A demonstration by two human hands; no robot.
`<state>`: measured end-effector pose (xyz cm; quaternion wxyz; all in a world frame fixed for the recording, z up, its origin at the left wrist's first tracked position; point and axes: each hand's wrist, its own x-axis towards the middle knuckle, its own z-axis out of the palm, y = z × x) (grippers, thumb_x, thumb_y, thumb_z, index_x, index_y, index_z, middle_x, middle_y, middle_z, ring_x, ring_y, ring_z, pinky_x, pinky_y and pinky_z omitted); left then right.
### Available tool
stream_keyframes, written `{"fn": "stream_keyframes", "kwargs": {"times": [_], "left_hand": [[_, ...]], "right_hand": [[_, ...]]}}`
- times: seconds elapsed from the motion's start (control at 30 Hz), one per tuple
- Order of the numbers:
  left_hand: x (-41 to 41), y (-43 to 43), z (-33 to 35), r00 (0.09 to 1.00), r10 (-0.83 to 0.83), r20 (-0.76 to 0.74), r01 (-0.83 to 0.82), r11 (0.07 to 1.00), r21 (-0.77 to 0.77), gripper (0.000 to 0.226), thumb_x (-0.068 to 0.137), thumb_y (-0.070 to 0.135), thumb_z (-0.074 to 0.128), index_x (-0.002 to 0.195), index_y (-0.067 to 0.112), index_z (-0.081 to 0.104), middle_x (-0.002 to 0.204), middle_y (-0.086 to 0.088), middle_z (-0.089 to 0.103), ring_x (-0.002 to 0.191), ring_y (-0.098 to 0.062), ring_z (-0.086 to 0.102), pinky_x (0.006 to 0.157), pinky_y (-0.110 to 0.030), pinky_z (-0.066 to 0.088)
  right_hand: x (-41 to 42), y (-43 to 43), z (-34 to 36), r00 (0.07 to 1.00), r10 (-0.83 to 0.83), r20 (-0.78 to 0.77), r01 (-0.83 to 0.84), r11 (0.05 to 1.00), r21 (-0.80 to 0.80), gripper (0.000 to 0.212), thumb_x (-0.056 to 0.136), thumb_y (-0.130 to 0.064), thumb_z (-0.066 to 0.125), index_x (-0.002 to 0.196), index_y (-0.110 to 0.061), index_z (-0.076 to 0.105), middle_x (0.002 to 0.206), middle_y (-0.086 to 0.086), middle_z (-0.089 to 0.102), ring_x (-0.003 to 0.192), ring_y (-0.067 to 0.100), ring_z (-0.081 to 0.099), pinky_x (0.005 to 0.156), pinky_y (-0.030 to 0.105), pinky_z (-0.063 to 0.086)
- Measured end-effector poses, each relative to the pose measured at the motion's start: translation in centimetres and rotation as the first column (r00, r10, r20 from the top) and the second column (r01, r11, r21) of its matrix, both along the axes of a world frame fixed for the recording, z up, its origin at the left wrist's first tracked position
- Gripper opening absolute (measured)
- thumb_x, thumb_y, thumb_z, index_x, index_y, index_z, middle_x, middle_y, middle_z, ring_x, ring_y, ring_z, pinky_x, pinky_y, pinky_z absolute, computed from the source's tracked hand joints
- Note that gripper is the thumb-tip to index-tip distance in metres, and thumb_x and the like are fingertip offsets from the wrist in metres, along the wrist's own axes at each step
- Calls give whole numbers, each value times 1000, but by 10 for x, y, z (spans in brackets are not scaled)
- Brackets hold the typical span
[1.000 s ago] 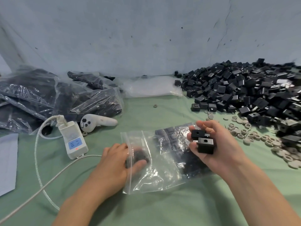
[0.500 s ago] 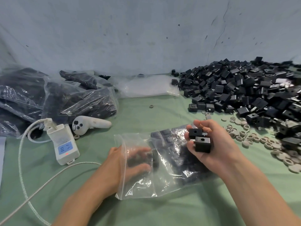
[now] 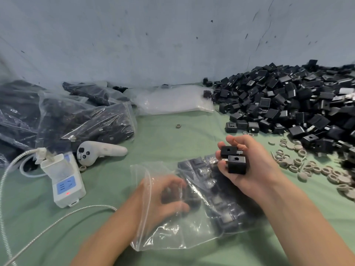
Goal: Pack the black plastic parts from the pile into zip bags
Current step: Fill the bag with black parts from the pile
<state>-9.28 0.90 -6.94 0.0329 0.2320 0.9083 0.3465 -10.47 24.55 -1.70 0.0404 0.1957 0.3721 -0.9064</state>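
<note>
Two black plastic parts [image 3: 233, 160] are gripped in the right hand [image 3: 257, 173] just above the part-filled zip bag [image 3: 172, 235] on the green cloth [image 3: 157, 139]. The left hand [image 3: 163, 196] is inside the bag's mouth, too blurred to tell its grip. The pile [image 3: 288, 104] lies to the right. The markings on the white socket's [image 3: 66, 181] blue panel are too small to read.

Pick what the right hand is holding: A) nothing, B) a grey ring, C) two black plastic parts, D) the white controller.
C: the right hand grips two black plastic parts, each with a round hole showing, close to the zip bag.
</note>
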Motion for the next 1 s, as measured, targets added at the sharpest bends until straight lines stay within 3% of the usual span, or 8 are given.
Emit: {"fn": "stream_keyframes", "kwargs": {"times": [0.1,0.17,0.43,0.57,0.63,0.77,0.9,1.0], "left_hand": [[-6,9,0,999,-25,-24,25,1000,-16,40,67,65,72,98,49,53,76,36,57,57,9,50,51,-10,39],[-10,11,-2,1000,1,-13,-1,1000,-21,38,66,64,74,88,44,51,70,29,55,52,3,44,50,-15,35],[-7,8,-5,1000,27,6,-27,1000,-14,42,67,60,74,76,26,51,63,16,50,51,0,38,52,-23,37],[2,1,-1,974,62,217,-107,973,203,42,73,60,76,79,22,59,70,10,62,66,-10,59,67,-28,54],[6,-8,4,986,149,73,-159,975,155,42,73,71,66,79,30,63,73,17,64,65,-1,59,66,-18,49],[27,-27,14,955,293,-49,-280,943,180,55,83,76,46,86,24,63,78,5,66,68,-7,61,66,-28,49],[45,-33,19,877,479,-44,-440,835,330,17,99,39,55,91,31,68,76,8,69,67,-11,61,65,-34,51],[49,-39,27,787,617,7,-543,686,485,21,101,22,48,94,34,64,74,14,66,68,-14,61,64,-33,47]], "right_hand": [[-5,-2,0,1000,0,6,0,1000,-13,8,90,-16,58,95,-10,61,73,8,69,59,22,62,48,25,47],[-6,-2,0,1000,10,8,-10,1000,-25,7,90,-16,59,94,-11,61,75,9,69,61,22,61,48,24,48],[-2,0,1,1000,11,-15,-11,1000,-27,28,85,-14,47,111,-11,56,95,15,62,75,28,61,53,29,51],[6,-3,2,999,15,-45,-18,998,-56,45,79,-4,39,120,-10,56,104,17,57,82,30,59,54,30,52],[12,-4,3,998,7,-54,-11,997,-78,47,78,-2,39,122,-10,56,109,18,56,85,30,59,55,29,53],[24,-8,3,998,-40,-49,35,995,-89,42,83,-2,41,122,-9,55,113,18,54,90,30,59,55,29,55],[38,-14,3,995,-91,-34,87,993,-81,17,96,-12,47,111,-9,55,107,18,56,86,28,59,53,28,55],[49,-20,5,997,-64,-49,60,996,-69,14,98,-21,58,100,-7,56,98,19,62,74,24,62,49,26,51]]}}
